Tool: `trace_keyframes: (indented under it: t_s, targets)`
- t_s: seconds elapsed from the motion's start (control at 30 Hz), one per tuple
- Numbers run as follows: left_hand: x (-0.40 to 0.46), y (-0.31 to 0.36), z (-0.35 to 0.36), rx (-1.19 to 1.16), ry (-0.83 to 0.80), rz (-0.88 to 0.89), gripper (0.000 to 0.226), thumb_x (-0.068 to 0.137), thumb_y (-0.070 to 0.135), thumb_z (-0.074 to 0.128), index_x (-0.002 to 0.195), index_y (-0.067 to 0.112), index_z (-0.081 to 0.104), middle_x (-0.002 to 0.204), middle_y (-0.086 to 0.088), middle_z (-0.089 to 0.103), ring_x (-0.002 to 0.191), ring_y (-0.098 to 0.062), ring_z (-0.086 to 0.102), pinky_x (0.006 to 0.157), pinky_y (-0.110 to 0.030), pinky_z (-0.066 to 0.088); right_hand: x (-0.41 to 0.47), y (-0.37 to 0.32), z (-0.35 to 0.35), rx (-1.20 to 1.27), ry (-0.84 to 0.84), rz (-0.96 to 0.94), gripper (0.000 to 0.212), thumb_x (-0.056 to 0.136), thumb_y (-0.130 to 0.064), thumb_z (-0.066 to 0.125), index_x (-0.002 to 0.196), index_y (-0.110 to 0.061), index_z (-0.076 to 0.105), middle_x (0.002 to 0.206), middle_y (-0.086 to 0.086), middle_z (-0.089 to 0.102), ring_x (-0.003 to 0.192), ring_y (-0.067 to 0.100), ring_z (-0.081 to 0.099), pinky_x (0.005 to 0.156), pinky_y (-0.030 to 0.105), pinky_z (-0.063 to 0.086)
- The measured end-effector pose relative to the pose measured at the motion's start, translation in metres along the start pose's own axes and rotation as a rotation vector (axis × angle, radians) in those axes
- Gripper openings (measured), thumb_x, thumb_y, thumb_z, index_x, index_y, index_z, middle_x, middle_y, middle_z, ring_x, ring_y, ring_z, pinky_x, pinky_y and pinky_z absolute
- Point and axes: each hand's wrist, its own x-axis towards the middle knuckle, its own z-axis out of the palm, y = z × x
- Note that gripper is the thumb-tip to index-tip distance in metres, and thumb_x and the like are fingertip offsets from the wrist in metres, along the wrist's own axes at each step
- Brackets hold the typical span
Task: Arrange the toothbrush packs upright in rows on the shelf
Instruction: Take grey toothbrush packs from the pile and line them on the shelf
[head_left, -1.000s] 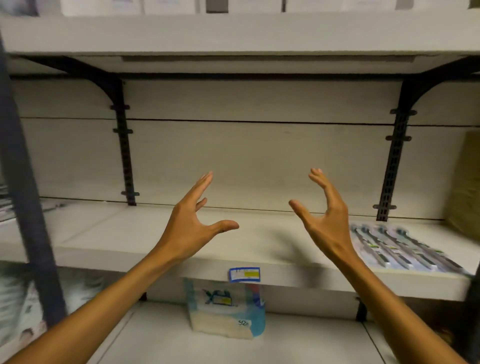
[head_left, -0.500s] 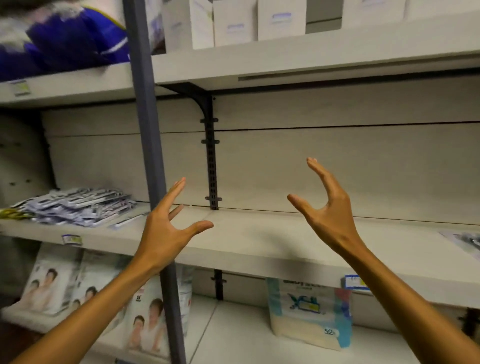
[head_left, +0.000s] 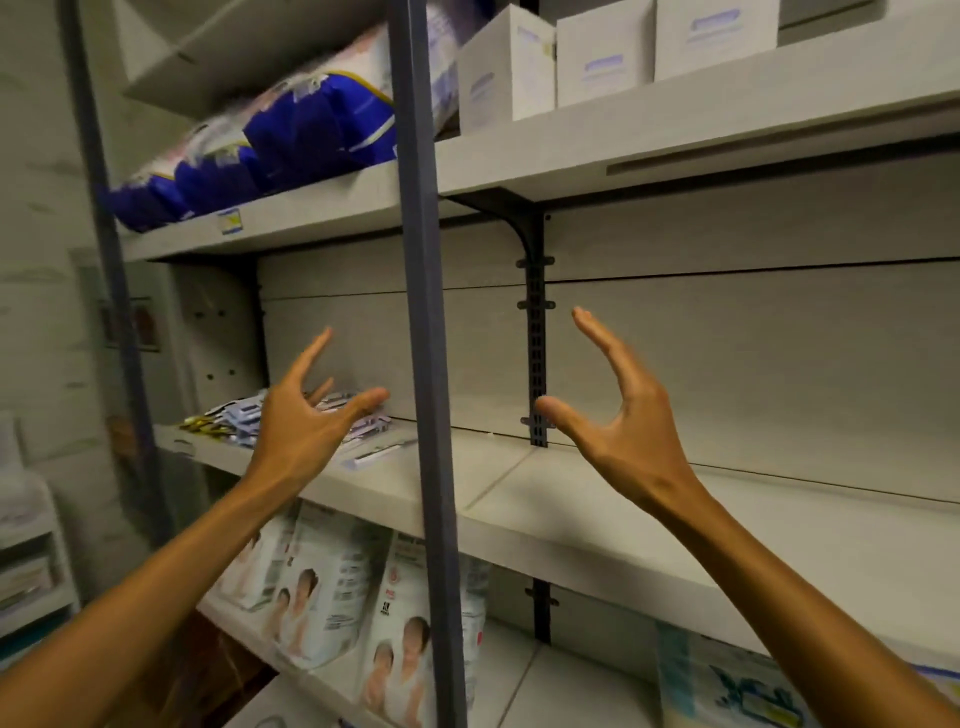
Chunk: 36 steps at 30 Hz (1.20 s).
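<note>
toothbrush packs (head_left: 244, 415) (blurred) partly behind left hand (head_left: 306, 426)

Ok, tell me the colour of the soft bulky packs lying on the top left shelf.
Deep blue with white patches, the soft bulky packs, seen in the head view.

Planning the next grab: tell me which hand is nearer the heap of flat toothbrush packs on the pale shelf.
Left. The left hand hovers open directly in front of the heap of flat toothbrush packs, overlapping it; the right hand hangs open well to the right, beyond the grey upright post.
</note>
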Motion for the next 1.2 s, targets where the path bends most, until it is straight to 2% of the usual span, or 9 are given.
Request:
trace_keyframes:
  t_s: [0.2, 0.3, 0.5, 0.67, 0.77, 0.93, 1.03, 1.1, 1.2]
  targets:
    - [0.035, -0.041, -0.041, 0.038, 0.056, -0.028, 0.086, 0.069, 0.039, 0.073, 0.145, 0.033, 0.033, 0.154, 0.003, 0.028, 0.133, -0.032, 0.041, 0.098, -0.042, 0.043, 0.018, -0.025, 0.057, 0.103, -0.045, -0.066, 0.088, 0.073, -0.061, 0.062, 0.148, -0.031, 0.027, 0.155, -0.012, 0.028, 0.143, 0.008, 0.024, 0.116, 0.042, 0.028]
    - [0.057, -0.067, -0.057, 0.044, 0.084, -0.032, 0.08, 0.076, 0.033, 0.072, 0.146, 0.03, 0.032, 0.155, 0.001, 0.026, 0.134, -0.033, 0.038, 0.101, -0.045, 0.041, 0.023, -0.033, 0.088, 0.104, -0.084, -0.089, 0.088, 0.073, -0.062, 0.061, 0.149, -0.032, 0.026, 0.156, -0.013, 0.026, 0.145, 0.011, 0.021, 0.117, 0.045, 0.026]
    - [0.107, -0.13, -0.084, 0.008, 0.056, -0.007, 0.078, 0.078, 0.033, 0.071, 0.146, 0.028, 0.032, 0.156, 0.0, 0.025, 0.135, -0.033, 0.037, 0.104, -0.046, 0.04, 0.035, -0.042, 0.157, 0.069, -0.095, -0.111, 0.088, 0.073, -0.06, 0.062, 0.148, -0.033, 0.026, 0.154, -0.019, 0.026, 0.141, -0.002, 0.023, 0.109, 0.013, 0.018]
    - [0.164, -0.198, -0.11, -0.031, -0.044, -0.016, 0.078, 0.078, 0.036, 0.07, 0.146, 0.028, 0.032, 0.156, -0.001, 0.025, 0.134, -0.032, 0.04, 0.102, -0.043, 0.041, 0.052, -0.039, 0.229, -0.02, -0.033, -0.085, 0.085, 0.074, -0.061, 0.061, 0.147, -0.033, 0.028, 0.152, -0.022, 0.028, 0.138, -0.008, 0.025, 0.109, 0.014, 0.022]
    - [0.193, -0.232, -0.117, 0.009, -0.104, -0.046, 0.073, 0.082, 0.035, 0.068, 0.145, 0.025, 0.033, 0.154, -0.003, 0.029, 0.132, -0.031, 0.042, 0.1, -0.04, 0.041, 0.061, -0.036, 0.262, -0.058, 0.015, 0.0, 0.086, 0.072, -0.065, 0.058, 0.147, -0.035, 0.029, 0.152, -0.022, 0.028, 0.137, -0.01, 0.025, 0.102, 0.004, 0.022]
    - [0.233, -0.297, -0.12, 0.239, -0.245, -0.086, 0.056, 0.084, 0.034, 0.068, 0.13, 0.007, 0.052, 0.136, -0.012, 0.053, 0.121, -0.028, 0.052, 0.095, -0.032, 0.042, 0.07, -0.026, 0.319, -0.097, 0.093, 0.182, 0.08, 0.076, -0.065, 0.062, 0.145, -0.038, 0.031, 0.151, -0.021, 0.031, 0.134, -0.009, 0.027, 0.099, 0.008, 0.022]
    - [0.245, -0.331, -0.112, 0.327, -0.356, -0.103, 0.048, 0.083, 0.038, 0.069, 0.118, 0.007, 0.06, 0.121, -0.013, 0.063, 0.108, -0.028, 0.059, 0.087, -0.031, 0.045, 0.068, -0.019, 0.345, -0.147, 0.095, 0.26, 0.077, 0.076, -0.054, 0.063, 0.145, -0.034, 0.033, 0.15, -0.016, 0.034, 0.132, -0.006, 0.028, 0.106, 0.022, 0.026]
    - [0.246, -0.344, -0.102, 0.397, -0.399, -0.096, 0.044, 0.081, 0.041, 0.07, 0.111, 0.009, 0.064, 0.114, -0.013, 0.066, 0.103, -0.03, 0.061, 0.083, -0.033, 0.047, 0.064, -0.013, 0.353, -0.178, 0.095, 0.299, 0.077, 0.077, -0.06, 0.063, 0.144, -0.035, 0.034, 0.149, -0.019, 0.035, 0.131, -0.006, 0.03, 0.106, 0.024, 0.028]
    - [0.25, -0.36, -0.09, 0.464, -0.427, -0.061, 0.037, 0.08, 0.044, 0.07, 0.093, 0.01, 0.065, 0.097, -0.013, 0.067, 0.093, -0.032, 0.063, 0.075, -0.035, 0.048, 0.061, -0.006, 0.366, -0.214, 0.073, 0.337, 0.083, 0.07, -0.07, 0.057, 0.143, -0.039, 0.034, 0.146, -0.025, 0.034, 0.13, -0.01, 0.03, 0.103, 0.019, 0.027]
